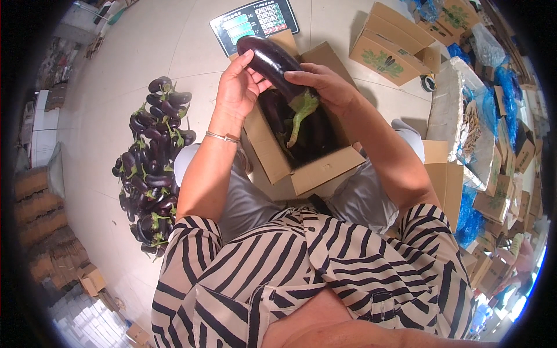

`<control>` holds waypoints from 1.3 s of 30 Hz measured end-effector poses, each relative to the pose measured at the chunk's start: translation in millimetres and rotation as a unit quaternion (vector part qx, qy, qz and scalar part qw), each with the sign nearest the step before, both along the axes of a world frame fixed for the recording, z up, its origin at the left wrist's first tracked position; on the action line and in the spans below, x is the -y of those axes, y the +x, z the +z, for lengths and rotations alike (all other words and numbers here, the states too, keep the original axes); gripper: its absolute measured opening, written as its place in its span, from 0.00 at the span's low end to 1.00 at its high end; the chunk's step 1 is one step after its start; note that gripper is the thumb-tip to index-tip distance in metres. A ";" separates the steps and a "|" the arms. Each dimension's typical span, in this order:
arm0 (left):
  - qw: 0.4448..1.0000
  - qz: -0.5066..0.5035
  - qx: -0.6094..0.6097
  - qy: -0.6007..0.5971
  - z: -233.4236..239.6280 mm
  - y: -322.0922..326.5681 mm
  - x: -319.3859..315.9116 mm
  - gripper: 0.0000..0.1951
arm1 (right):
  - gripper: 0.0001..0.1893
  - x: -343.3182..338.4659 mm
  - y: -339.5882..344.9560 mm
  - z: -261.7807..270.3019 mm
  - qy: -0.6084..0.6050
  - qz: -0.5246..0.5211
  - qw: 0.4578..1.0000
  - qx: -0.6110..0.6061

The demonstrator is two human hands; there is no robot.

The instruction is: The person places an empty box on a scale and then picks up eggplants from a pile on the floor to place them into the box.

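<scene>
A large glossy eggplant [274, 61] is held in both hands above an open cardboard box [267, 152]. My left hand [241, 82] grips it near its rounded end, thumb on top. Around the stem half, my right hand [326, 85] closes with the thumb across the skin. The green calyx and curved stem [302, 111] hang toward me. Inside the box, between my knees, more dark eggplants [320, 135] lie in shadow, partly hidden by the held one. On the floor to the left, a heap of eggplants [150, 161] is spread out.
Beyond the box is a digital scale's keypad display [256, 21]. At the upper right stands an open printed carton [387, 48], with a tape roll [428, 83] beside it. A white foam box [444, 104], blue plastic [468, 217] and several cartons crowd the right. Stacked cardboard [35, 204] lines the left.
</scene>
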State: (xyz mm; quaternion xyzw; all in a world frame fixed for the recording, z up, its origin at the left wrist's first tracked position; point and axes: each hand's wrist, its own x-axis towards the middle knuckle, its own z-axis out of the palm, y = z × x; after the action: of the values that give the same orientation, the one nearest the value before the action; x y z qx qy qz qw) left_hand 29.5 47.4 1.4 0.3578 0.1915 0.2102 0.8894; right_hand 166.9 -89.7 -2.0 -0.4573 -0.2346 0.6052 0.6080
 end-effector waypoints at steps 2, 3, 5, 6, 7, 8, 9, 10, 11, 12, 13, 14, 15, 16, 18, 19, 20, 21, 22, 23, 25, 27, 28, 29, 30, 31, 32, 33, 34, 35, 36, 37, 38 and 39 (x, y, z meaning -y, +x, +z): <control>0.999 0.035 -0.027 0.022 -1.3 0.0 0.2 0.18 | 0.27 -3.0 -1.3 -3.8 0.004 0.006 1.000 -0.010; 0.999 0.035 -0.027 0.022 -2.0 -0.2 0.5 0.18 | 0.28 -4.4 -2.2 -4.3 0.008 -0.012 0.999 0.037; 0.998 0.040 -0.034 0.031 -3.1 -0.5 1.3 0.18 | 0.29 -4.3 -2.5 -3.1 0.011 -0.031 0.996 0.084; 0.998 0.041 -0.035 0.031 -2.8 -0.9 2.2 0.18 | 0.28 -3.4 -3.1 2.0 -0.005 -0.016 0.995 0.094; 0.998 0.039 -0.037 0.031 -1.9 -1.0 3.5 0.18 | 0.28 -3.0 -3.4 5.4 -0.022 -0.001 0.994 0.103; 0.998 0.037 -0.039 0.032 -1.2 -1.1 4.2 0.18 | 0.28 -3.2 -3.7 6.3 -0.022 -0.001 0.995 0.102; 0.998 0.036 -0.040 0.031 -0.9 -0.9 4.5 0.18 | 0.28 -3.1 -4.0 6.9 -0.031 0.001 0.993 0.112; 0.998 0.028 -0.039 0.033 -0.7 -0.7 4.6 0.19 | 0.28 -2.7 -4.3 6.8 -0.040 0.003 0.992 0.121; 0.999 0.020 -0.038 0.034 -0.3 -0.5 4.8 0.19 | 0.28 -2.4 -3.9 6.2 -0.040 0.003 0.992 0.121; 0.998 0.019 -0.038 0.034 0.8 0.3 5.2 0.19 | 0.28 -2.6 -2.9 5.4 -0.039 -0.010 0.992 0.116; 0.999 0.013 -0.029 0.033 2.4 1.5 5.9 0.20 | 0.27 -2.4 -2.2 5.0 -0.038 -0.022 0.993 0.111; 0.999 0.006 -0.020 0.031 3.9 2.5 6.6 0.20 | 0.27 -1.4 -1.6 5.7 -0.039 -0.023 0.993 0.110; 0.999 0.006 -0.020 0.031 5.7 3.3 7.0 0.20 | 0.27 -0.3 -0.9 8.1 -0.035 -0.027 0.993 0.106; 0.999 0.000 -0.020 0.029 7.4 3.8 7.5 0.21 | 0.26 0.5 -0.2 9.5 -0.032 -0.032 0.994 0.101; 0.999 -0.005 -0.019 0.027 7.1 3.7 7.1 0.21 | 0.26 0.9 0.8 6.3 -0.032 -0.030 0.994 0.098; 0.999 -0.016 -0.018 0.022 5.3 3.1 6.1 0.22 | 0.26 1.0 1.0 5.0 -0.033 -0.028 0.995 0.094; 0.999 -0.028 -0.016 0.018 4.2 2.8 5.5 0.22 | 0.26 1.3 0.8 4.3 -0.033 -0.028 0.995 0.095; 0.999 -0.028 -0.016 0.017 3.8 3.0 5.4 0.22 | 0.26 1.4 0.5 3.7 -0.040 -0.027 0.994 0.096; 0.999 -0.025 -0.021 0.013 3.4 3.4 5.7 0.22 | 0.26 1.5 0.2 3.4 -0.047 -0.027 0.994 0.097; 0.999 -0.022 -0.026 0.009 3.1 3.5 6.0 0.22 | 0.26 1.9 -0.1 4.2 -0.048 -0.026 0.994 0.097; 0.999 -0.009 -0.035 0.010 3.3 3.1 6.5 0.22 | 0.26 2.2 -0.5 6.8 -0.050 -0.015 0.995 0.090; 0.999 0.004 -0.044 0.011 3.2 2.9 6.5 0.21 | 0.26 1.4 -1.1 6.4 -0.050 -0.009 0.995 0.087; 0.999 0.015 -0.039 0.003 2.6 3.0 6.4 0.21 | 0.25 1.1 -1.3 5.9 -0.051 -0.005 0.995 0.084; 0.999 0.026 -0.034 -0.004 2.1 3.1 6.2 0.21 | 0.25 0.5 -1.5 4.1 -0.050 -0.005 0.995 0.085; 0.999 0.026 -0.035 -0.004 1.7 2.7 5.6 0.21 | 0.28 -0.7 -2.3 1.6 -0.037 -0.013 0.996 0.078; 0.999 0.035 -0.032 -0.002 1.5 2.0 4.5 0.21 | 0.30 -1.5 -2.7 0.3 -0.023 -0.022 0.997 0.072; 0.999 0.043 -0.028 -0.001 1.5 1.2 3.7 0.22 | 0.30 -1.7 -2.0 0.0 -0.023 -0.021 0.997 0.071; 0.999 0.043 -0.028 -0.001 2.5 1.0 3.8 0.22 | 0.29 -1.4 -0.8 1.5 -0.010 -0.025 1.000 0.015; 0.999 0.044 -0.005 -0.016 4.2 0.8 4.1 0.21 | 0.28 -0.8 0.2 2.3 0.003 -0.029 0.999 -0.040; 0.998 0.046 0.018 -0.031 5.8 0.6 4.3 0.20 | 0.28 0.1 1.0 1.8 0.003 -0.030 0.999 -0.040; 0.998 0.045 0.018 -0.030 6.9 -0.2 3.8 0.20 | 0.27 0.9 1.2 1.4 0.017 0.003 0.997 -0.080; 0.998 0.036 0.038 -0.033 7.8 -0.9 3.1 0.20 | 0.26 1.5 1.1 1.7 0.031 0.035 0.992 -0.120; 0.997 0.027 0.058 -0.037 8.8 -1.1 3.0 0.20 | 0.26 2.1 0.2 2.3 0.032 0.034 0.992 -0.120; 0.997 0.027 0.057 -0.036 9.8 -1.2 3.5 0.20 | 0.24 2.4 -2.8 5.0 0.021 0.044 0.990 -0.132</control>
State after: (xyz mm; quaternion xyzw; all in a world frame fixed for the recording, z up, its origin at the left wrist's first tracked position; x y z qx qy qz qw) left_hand 28.2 44.0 11.2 0.3074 0.1577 0.2467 0.9054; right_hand 164.0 -92.1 3.0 -0.3496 -0.1853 0.6813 0.6159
